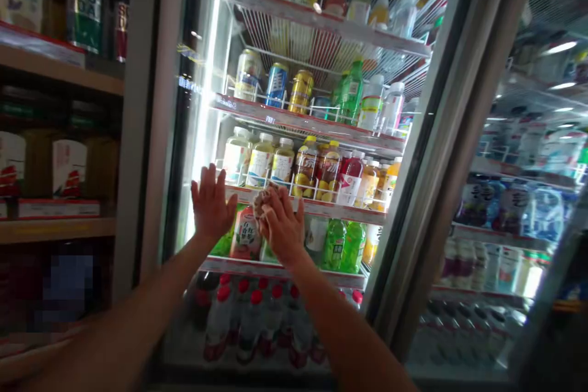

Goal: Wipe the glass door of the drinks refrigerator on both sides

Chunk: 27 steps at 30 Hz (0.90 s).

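My left hand [211, 202] lies flat and open against the glass door [294, 153] of a lit drinks fridge, fingers pointing up. Just to its right my right hand [281, 223] presses a crumpled cloth [265, 199] against the same glass, fingers closed on it. Behind the glass at hand height stand pale bottled drinks [261, 159], with green bottles [342, 245] on the shelf below.
The fridge holds several wire shelves: cans [275, 82] higher up, red-capped bottles [248, 318] at the bottom. A grey door frame [441, 153] divides it from a second glass-door fridge [514, 208] to the right. Wooden shelves [55, 73] with jars and boxes stand on the left.
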Tool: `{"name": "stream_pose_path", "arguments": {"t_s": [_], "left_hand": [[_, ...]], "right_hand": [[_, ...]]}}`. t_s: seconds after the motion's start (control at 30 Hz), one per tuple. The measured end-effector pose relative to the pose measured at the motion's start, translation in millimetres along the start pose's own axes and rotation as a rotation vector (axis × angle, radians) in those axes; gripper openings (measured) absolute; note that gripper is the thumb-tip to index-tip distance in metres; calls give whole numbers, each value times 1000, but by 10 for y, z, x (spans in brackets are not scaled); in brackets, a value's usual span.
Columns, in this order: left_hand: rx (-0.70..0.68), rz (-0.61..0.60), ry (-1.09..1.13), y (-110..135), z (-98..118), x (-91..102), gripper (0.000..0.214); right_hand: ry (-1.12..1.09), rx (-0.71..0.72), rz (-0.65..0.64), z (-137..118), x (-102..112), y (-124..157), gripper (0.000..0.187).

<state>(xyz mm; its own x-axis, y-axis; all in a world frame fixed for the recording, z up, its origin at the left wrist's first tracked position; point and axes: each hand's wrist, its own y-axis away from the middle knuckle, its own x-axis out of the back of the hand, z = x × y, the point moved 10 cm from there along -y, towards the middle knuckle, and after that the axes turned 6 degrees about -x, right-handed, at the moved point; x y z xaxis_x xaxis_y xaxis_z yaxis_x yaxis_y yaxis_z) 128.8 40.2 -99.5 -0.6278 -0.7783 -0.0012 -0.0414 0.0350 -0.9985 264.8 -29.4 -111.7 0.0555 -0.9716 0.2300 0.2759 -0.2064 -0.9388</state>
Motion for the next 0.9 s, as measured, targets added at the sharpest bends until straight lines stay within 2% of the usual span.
{"name": "stream_pose_path", "arguments": {"t_s": [0.07, 0.17, 0.23, 0.3, 0.43, 0.5, 0.53, 0.6, 0.67, 0.73, 0.8, 0.9], "left_hand": [[-3, -3, -15, 18, 6, -17, 62], [14, -19, -18, 29, 5, -40, 63], [26, -17, -19, 30, 1, -38, 63], [24, -13, -17, 29, 5, -29, 63], [24, -31, 2, 29, 2, -33, 62], [24, -34, 0, 28, -1, -30, 62], [20, -31, -6, 28, 4, -27, 62], [14, -21, -17, 28, 11, -19, 63], [13, -14, -16, 30, 14, -17, 63], [22, -8, -3, 33, 5, -18, 63], [25, -9, 7, 36, -2, -21, 63], [19, -13, -3, 38, -4, -22, 62]], "right_hand": [[45, -39, 65, 358, 183, 136, 22], [176, -293, 239, 1209, 596, 426, 29], [220, -460, 326, 1578, 769, 587, 38], [181, -459, 334, 1508, 736, 591, 44], [71, -216, 169, 669, 299, 391, 45], [81, -141, 125, 466, 193, 376, 43], [93, -118, 116, 481, 193, 395, 43], [130, -131, 137, 723, 296, 468, 45], [184, -257, 235, 1108, 502, 560, 48], [213, -386, 333, 1328, 654, 636, 49], [190, -374, 313, 1214, 595, 615, 49], [105, -168, 151, 736, 306, 532, 46]]}}
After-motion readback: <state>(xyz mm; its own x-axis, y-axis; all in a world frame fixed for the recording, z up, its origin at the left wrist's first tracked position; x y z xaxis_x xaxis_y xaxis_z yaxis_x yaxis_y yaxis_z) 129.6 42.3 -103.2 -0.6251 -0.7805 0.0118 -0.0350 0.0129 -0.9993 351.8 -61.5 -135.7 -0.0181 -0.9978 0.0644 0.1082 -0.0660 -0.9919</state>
